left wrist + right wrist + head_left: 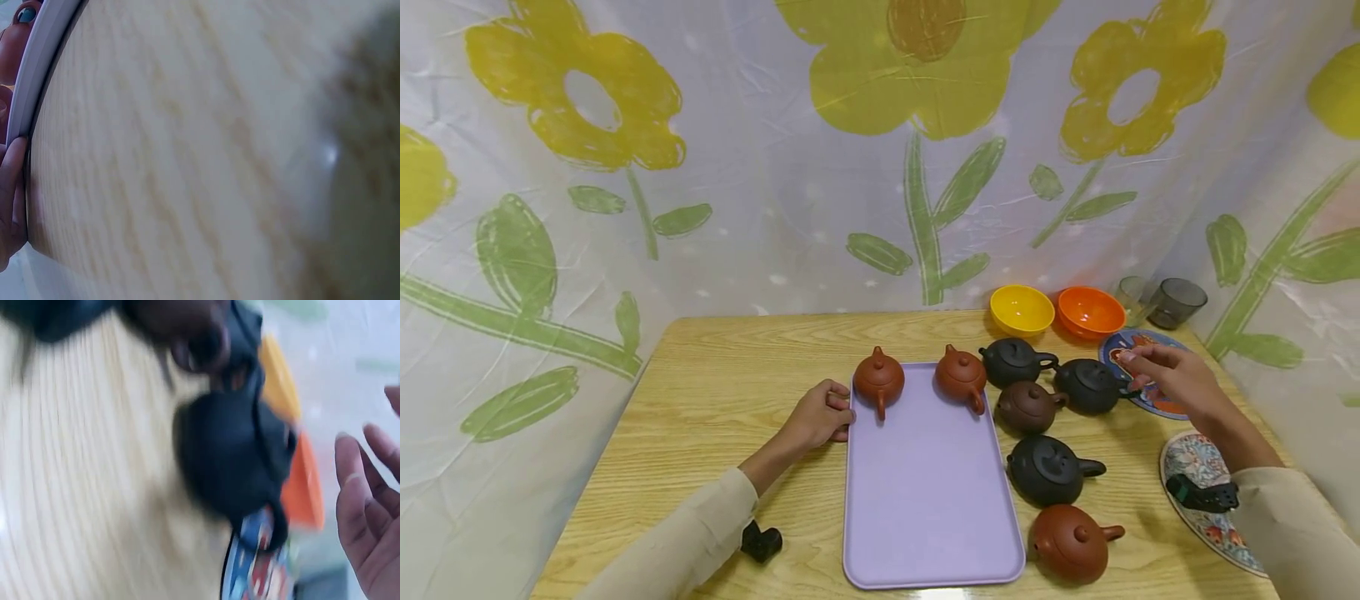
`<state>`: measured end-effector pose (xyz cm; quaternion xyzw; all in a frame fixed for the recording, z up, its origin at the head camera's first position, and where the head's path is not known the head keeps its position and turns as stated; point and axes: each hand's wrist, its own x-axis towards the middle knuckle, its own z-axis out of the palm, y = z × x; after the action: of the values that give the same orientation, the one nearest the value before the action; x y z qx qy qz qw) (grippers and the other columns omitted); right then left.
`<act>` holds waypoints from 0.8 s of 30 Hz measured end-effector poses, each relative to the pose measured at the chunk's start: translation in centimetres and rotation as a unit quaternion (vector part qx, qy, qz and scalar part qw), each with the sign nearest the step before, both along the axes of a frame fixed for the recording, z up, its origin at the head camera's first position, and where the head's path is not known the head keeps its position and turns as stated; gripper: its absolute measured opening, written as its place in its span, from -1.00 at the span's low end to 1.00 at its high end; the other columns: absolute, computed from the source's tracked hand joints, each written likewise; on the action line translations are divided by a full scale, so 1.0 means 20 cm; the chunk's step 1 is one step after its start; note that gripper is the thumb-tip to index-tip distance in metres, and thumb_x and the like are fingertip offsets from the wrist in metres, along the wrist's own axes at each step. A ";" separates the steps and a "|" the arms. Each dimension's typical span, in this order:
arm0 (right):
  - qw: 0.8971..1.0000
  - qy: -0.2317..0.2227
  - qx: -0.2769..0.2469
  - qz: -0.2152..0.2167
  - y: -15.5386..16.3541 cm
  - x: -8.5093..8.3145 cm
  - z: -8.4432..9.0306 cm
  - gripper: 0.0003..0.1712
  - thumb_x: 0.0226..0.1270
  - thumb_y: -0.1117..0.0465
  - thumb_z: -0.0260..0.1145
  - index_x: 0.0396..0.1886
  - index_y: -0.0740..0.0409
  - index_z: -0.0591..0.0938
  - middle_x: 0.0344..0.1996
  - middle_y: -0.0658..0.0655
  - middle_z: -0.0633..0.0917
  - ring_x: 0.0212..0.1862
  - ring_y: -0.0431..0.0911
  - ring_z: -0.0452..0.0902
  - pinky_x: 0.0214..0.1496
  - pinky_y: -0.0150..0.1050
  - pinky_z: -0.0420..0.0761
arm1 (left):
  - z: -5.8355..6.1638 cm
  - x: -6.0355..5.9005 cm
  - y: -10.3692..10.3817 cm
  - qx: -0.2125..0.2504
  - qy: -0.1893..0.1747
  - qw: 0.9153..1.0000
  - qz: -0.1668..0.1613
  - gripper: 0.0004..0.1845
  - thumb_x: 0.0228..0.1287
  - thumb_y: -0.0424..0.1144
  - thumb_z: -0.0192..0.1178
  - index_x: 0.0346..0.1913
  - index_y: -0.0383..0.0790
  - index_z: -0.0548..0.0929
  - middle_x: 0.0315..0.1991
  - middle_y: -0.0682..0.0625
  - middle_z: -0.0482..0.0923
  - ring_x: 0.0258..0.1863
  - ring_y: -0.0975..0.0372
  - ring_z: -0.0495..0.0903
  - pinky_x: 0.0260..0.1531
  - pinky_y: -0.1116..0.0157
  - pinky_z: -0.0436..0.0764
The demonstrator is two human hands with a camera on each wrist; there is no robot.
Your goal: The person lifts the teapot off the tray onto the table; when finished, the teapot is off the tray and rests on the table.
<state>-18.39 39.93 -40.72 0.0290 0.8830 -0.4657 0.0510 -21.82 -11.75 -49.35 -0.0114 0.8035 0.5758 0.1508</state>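
My left hand (822,414) is at the left edge of a lilac tray (925,492), its bent fingers gripping the rim; the left wrist view has the fingers (14,178) right against that rim (39,69). Two reddish-brown teapots stand at the tray's far end, one left (880,379) and one right (958,375). Over the handle of a black teapot (1086,387) hovers my right hand (1180,383), fingers loosely bent and holding nothing. In the right wrist view this black teapot (231,456) is blurred, with the hand (375,512) to its right.
Beside the tray's right edge stand another black teapot (1015,360), a dark brown one (1026,408), a larger black one (1047,471) and a reddish-brown one (1070,546). Yellow (1022,312) and orange (1090,314) bowls, glasses (1177,304) and patterned plates (1191,454) are farther right.
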 end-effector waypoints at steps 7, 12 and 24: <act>0.999 0.022 -0.016 0.041 -0.32 -0.02 0.09 -0.46 0.54 -0.07 0.16 0.12 0.35 0.55 -0.27 -0.31 0.69 -0.32 -0.14 0.66 -0.34 -0.31 0.70 | 0.00 0.00 -0.01 0.003 -0.002 1.000 -0.001 -0.62 0.25 -0.51 0.23 0.12 -0.39 0.46 -0.17 -0.15 0.47 -0.37 0.18 0.60 -0.43 0.25 0.79; 0.997 -0.006 -0.035 0.065 -0.57 -0.03 0.10 -0.48 0.51 -0.07 0.21 0.08 0.34 0.60 -0.24 -0.05 0.71 -0.34 -0.07 0.64 -0.34 -0.29 0.70 | 0.00 0.00 0.00 0.000 -0.004 1.000 -0.001 -0.63 0.26 -0.50 0.23 0.12 -0.38 0.47 -0.15 -0.16 0.49 -0.36 0.18 0.62 -0.43 0.25 0.79; 0.987 -0.083 -0.061 0.124 -1.11 -0.09 0.02 -0.65 0.39 -0.04 0.34 -0.15 0.17 0.71 -0.33 0.15 0.72 -0.44 0.01 0.55 -0.43 -0.24 0.60 | 0.02 0.01 0.00 0.004 -0.009 1.000 -0.002 -0.63 0.25 -0.51 0.24 0.11 -0.37 0.46 -0.17 -0.15 0.49 -0.38 0.17 0.62 -0.44 0.25 0.79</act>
<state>-20.28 17.65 -40.30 -0.0456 0.8426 -0.5045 0.1829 -21.69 -11.84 -49.00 -0.0144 0.7999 0.5785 0.1590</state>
